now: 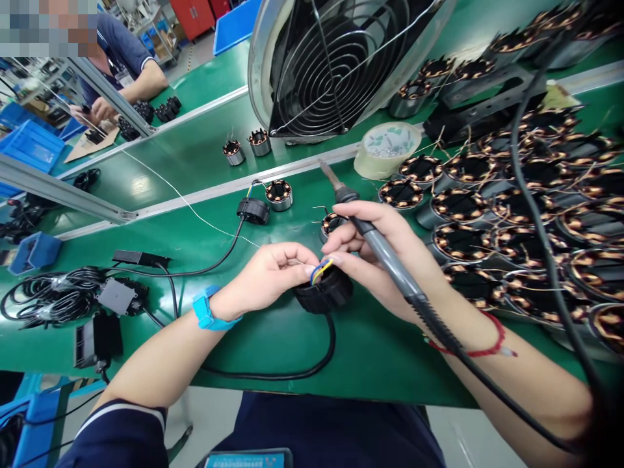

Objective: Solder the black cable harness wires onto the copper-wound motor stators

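Observation:
My left hand [280,273] is closed, its thumb and fingertips pinched at short blue and yellow wires [322,268]. These wires rise from a round black housing [324,292] with a thick black cable at its underside. A thin pale strand [195,211] runs from the upper left to behind my left hand. In my right hand [385,253] lies a soldering iron [385,257], its tip pointing up and away from the wires. The right thumb and fingertips also meet at the wire ends. Just behind my fingers sits a copper-wound stator [334,224], partly hidden.
Many stators [461,205] crowd the right side. A fan [336,71] and a tape roll [387,149] stand behind. Another housing [253,210] rests near a stator [279,195]. Coiled cables [53,296] lie left. A co-worker [131,71] sits across the metal frame.

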`<state>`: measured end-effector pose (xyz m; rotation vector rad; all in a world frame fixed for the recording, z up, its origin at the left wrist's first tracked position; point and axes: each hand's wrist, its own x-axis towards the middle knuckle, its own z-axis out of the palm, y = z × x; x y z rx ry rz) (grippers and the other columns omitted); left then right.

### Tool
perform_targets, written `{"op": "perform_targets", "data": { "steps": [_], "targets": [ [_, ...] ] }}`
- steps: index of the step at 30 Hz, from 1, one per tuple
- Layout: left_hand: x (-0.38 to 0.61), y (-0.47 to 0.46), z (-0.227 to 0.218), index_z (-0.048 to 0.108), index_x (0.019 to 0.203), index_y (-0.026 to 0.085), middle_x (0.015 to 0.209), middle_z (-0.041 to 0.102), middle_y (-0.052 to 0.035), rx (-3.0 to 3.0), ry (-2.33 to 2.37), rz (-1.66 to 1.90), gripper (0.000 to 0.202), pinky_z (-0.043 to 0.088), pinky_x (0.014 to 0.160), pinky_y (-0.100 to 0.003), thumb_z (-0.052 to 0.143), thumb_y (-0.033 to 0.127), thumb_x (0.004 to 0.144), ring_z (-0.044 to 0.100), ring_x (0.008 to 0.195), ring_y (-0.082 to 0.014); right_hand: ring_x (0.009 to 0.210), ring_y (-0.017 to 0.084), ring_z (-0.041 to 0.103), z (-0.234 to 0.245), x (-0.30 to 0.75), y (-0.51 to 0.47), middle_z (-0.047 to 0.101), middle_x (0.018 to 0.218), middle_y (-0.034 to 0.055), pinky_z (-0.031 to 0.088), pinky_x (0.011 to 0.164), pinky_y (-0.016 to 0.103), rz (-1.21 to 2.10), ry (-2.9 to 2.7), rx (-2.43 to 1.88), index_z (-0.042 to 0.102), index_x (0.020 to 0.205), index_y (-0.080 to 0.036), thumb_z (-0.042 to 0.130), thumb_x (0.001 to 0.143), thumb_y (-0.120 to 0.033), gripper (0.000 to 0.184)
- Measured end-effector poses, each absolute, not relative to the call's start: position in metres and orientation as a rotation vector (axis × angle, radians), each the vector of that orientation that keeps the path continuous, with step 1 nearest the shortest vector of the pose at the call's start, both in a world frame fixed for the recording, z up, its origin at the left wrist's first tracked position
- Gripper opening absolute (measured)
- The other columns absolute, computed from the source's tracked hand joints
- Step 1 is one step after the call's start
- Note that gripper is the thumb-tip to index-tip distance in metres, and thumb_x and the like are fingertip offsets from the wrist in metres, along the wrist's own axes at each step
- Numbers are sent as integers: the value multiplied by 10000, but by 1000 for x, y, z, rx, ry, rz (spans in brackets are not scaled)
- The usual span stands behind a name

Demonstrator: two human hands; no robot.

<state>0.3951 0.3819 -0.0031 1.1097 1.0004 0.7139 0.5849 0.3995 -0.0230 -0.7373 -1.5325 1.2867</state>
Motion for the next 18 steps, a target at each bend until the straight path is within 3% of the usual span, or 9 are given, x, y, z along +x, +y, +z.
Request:
{"op": "perform_targets", "data": {
  "steps": [4, 9, 14, 18],
  "targets": [
    [394, 381, -5, 636, 781, 116, 746, 627, -19, 1118, 1004, 730, 290, 429, 661, -202, 759, 377, 755, 545, 679, -84, 731, 132, 613, -24, 582, 402, 628, 850, -19, 552, 703, 249, 1375, -1473, -752, 473, 1201, -251, 680, 842, -208, 416],
    [393, 380, -3, 643, 810, 114, 748, 616, -17, 1217, 1058, 702, 259, 409, 632, -201, 722, 360, 784, 512, 661, -79, 795, 156, 620, -32, 582, 405, 625, 898, -4, 546, 757, 292, 1391, -1478, -751, 456, 1240, -259, 709, 842, -296, 472],
    [394, 383, -4, 639, 836, 127, 759, 601, -11, 1304, 1131, 760, 209, 396, 626, -205, 693, 327, 804, 492, 663, -77, 745, 158, 615, -30, 583, 405, 610, 835, -14, 549, 728, 298, 1371, -1471, -760, 472, 1202, -262, 687, 847, -282, 416],
    [399, 388, -6, 544, 855, 167, 621, 447, 61, 1072, 1120, 1022, 187, 274, 477, -178, 647, 319, 822, 351, 503, -41, 696, 130, 603, -31, 579, 404, 613, 821, -17, 537, 680, 251, 1358, -1466, -799, 459, 1183, -237, 654, 829, -209, 405]
  ]
}}
